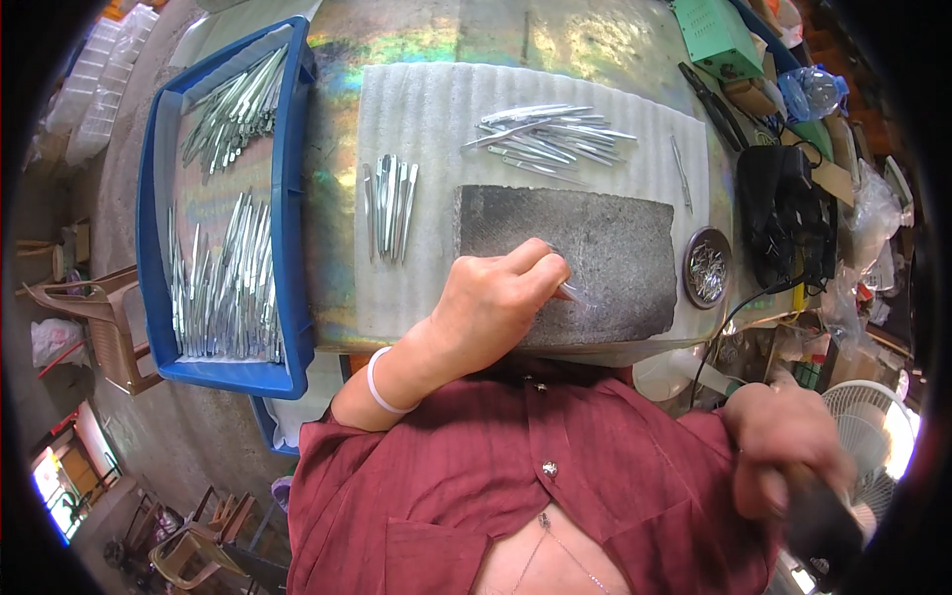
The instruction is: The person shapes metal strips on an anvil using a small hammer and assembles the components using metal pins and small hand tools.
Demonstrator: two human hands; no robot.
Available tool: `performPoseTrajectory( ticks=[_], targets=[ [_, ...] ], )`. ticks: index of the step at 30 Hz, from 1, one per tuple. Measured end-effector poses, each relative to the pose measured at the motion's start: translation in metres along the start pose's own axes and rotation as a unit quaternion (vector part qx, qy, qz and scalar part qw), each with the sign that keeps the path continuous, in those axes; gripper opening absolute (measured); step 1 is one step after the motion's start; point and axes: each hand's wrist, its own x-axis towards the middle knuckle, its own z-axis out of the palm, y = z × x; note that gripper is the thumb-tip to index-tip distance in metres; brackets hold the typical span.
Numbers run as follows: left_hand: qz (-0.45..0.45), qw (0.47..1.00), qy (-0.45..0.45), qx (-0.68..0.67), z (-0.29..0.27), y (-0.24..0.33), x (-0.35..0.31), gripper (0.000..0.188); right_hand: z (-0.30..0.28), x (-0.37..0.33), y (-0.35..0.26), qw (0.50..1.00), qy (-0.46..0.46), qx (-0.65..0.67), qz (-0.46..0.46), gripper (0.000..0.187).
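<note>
A small, slender silver metal piece (568, 292) jutted from the pinched fingertips of the left hand (501, 295), over a dark grey, rough rectangular slab (620, 253). The right hand (793, 436), off beyond the slab's right side, was closed around a dark, rounded object (821, 526) (too blurred to identify). The slab lay on a ridged white foam sheet (426, 109), below a loose pile of flat silver strips (550, 137). A round dark dish (687, 266) of tiny silver bits sat just beside it; farther left stood a blue plastic tray (297, 198).
</note>
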Motion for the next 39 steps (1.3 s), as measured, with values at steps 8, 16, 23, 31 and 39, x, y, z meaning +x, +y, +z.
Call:
performPoseTrajectory(
  ticks=[8,16,23,31,39],
  targets=[
    [-0.017,1.0,-0.008,0.005,-0.002,0.004,0.004,0.021,0.012,0.001,0.0,0.952,0.222,0.203,0.063,0.025],
    [-0.037,0.999,-0.011,0.015,0.0,0.003,-0.001,0.019,0.032,0.034,0.018,0.968,0.162,0.171,-0.092,0.041],
    [-0.206,0.873,0.059,-0.439,-0.026,0.02,0.003,0.011,0.042,-0.006,0.018,0.823,0.38,0.422,0.041,0.017],
    [-0.257,0.64,0.115,-0.715,-0.036,0.01,0.0,0.022,0.107,0.032,0.033,0.919,0.164,0.328,0.145,0.044],
    [-0.291,0.66,0.109,-0.684,-0.03,0.011,0.002,0.02,0.147,0.036,0.027,0.949,0.162,0.216,0.165,0.049]
  ],
)
